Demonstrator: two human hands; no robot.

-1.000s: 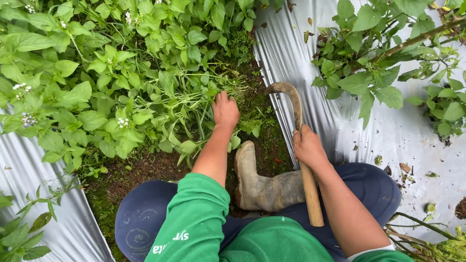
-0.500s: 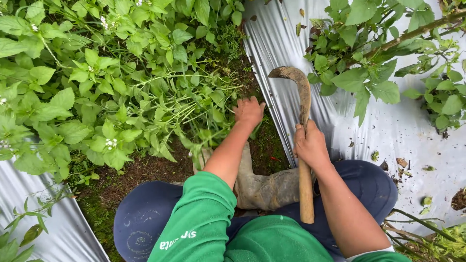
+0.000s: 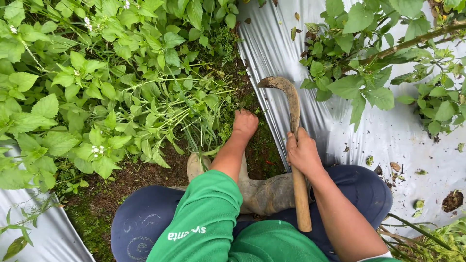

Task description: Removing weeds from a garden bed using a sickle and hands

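Left hand (image 3: 245,123): curled into a loose fist, knuckles up, pushed in at the base of a clump of thin grassy stems (image 3: 204,123) in the weed patch; fingers hidden beneath, so cannot tell how much is gripped. Arm reaching far from a green sleeve (image 3: 206,213).

Right hand (image 3: 302,153): wrapped tight around a sickle (image 3: 295,145), fingers closed over the top of the wooden handle where it meets the metal. Handle running near, across the thigh, its butt end close to the bottom of the view. Curved rusty blade rising far from the fist and hooking left, tip over the edge of the silver plastic mulch sheet (image 3: 340,131). Blade clear of the plants, just right of the left hand, not touching it.

Squatting posture: dark blue trousers (image 3: 141,228), a muddy olive rubber boot (image 3: 264,191) between the knees, sole on bare dark soil (image 3: 141,177).

Broad-leaved green weeds (image 3: 73,87) with small white flowers filling the left and far side. Leafy branch (image 3: 388,48) hanging over the mulch at far right. Second strip of silver sheet at near left.
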